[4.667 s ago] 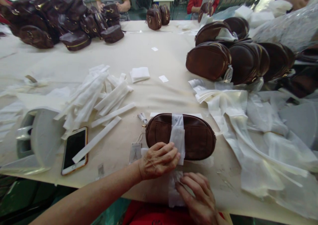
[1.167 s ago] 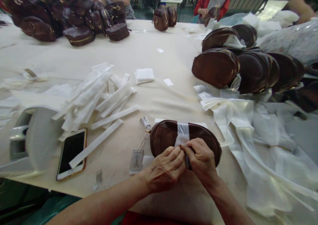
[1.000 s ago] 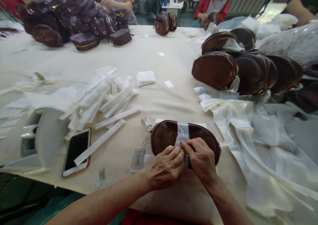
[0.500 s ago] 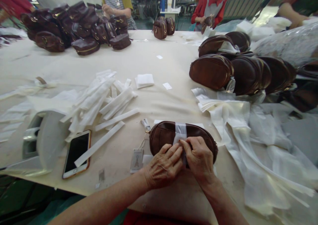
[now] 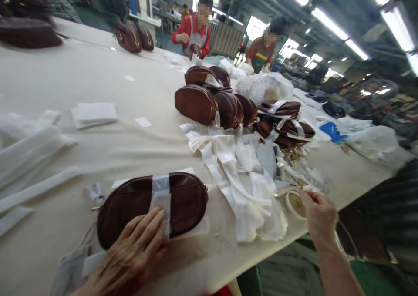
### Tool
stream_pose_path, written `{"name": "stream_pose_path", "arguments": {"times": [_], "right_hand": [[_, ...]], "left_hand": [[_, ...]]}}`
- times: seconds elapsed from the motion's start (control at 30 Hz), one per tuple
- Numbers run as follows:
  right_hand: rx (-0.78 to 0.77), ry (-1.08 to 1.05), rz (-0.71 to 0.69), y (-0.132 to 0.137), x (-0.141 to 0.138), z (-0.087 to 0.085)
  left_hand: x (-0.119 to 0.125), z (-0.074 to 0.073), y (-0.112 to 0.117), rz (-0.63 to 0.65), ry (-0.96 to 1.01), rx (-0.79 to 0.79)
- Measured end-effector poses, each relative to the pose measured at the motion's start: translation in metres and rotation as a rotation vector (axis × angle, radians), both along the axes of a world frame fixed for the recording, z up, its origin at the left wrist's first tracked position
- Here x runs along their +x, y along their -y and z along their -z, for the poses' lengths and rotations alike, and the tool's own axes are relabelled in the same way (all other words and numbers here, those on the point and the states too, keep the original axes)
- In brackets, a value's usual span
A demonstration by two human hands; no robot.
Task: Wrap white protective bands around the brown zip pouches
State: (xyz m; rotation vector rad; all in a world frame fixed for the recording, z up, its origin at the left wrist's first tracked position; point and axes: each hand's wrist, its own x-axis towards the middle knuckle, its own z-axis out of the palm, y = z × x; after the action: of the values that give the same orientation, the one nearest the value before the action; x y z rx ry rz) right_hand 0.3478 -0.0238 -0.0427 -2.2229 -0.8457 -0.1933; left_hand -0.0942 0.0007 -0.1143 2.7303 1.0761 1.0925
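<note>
**Open grip on leather: left hand [image 5: 130,257] flat on the brown pouch [image 5: 130,202], right hand [image 5: 318,215] at the tape roll [image 5: 295,203]**

The left grip is spread wide, fingers apart and clamped on nothing. The palm presses down on the near face of the brown pouch, and the fingertips [image 5: 156,220] touch the lower end of the white band [image 5: 160,190] wrapped across its middle. The pouch lies on its side at the near edge of the counter [image 5: 98,82], with its paper-wrapped zip pull [image 5: 94,193] sticking out to the left. A hang tag [image 5: 70,265] lies by the wrist, too blurred to read.

Over to the right, well apart from the pouch, the right hand is out at the counter's far corner. Its fingers touch the rim of the tape roll, but I cannot tell whether that grip has closed on it.

Between the two hands lies a loose heap of white tissue sheets [image 5: 238,169]. Behind the heap, a row of brown pouches [image 5: 209,106] stands on edge, packed side by side. Just to their right is a stack of banded pouches [image 5: 284,117].

Long white strips [image 5: 32,152] lie on the left. Behind them sit a folded white pad [image 5: 94,114] and a small paper slip [image 5: 143,122], and any print on the slip is too small to make out.

At the far end stand two upright bags [image 5: 133,37], with a person in red [image 5: 192,30] and a person in a green apron [image 5: 261,54] at work.
</note>
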Motion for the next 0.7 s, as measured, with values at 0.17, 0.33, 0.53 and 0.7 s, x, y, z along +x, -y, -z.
{"name": "stream_pose_path", "arguments": {"times": [0.17,0.33,0.53,0.7], "right_hand": [[-0.015,-0.266,0.041,-0.021,0.035,0.015],[0.048,-0.455,-0.044,-0.047,0.047,0.019],[0.132,-0.641,-0.101,-0.062,0.050,0.027],[0.234,-0.718,-0.153,-0.066,0.050,0.031]], "left_hand": [[0.002,-0.002,-0.002,-0.004,0.055,0.005],[0.000,-0.004,-0.005,0.029,-0.028,0.088],[-0.004,-0.001,-0.007,0.020,-0.056,0.130],[-0.013,0.000,-0.012,0.048,-0.164,0.168]]}}
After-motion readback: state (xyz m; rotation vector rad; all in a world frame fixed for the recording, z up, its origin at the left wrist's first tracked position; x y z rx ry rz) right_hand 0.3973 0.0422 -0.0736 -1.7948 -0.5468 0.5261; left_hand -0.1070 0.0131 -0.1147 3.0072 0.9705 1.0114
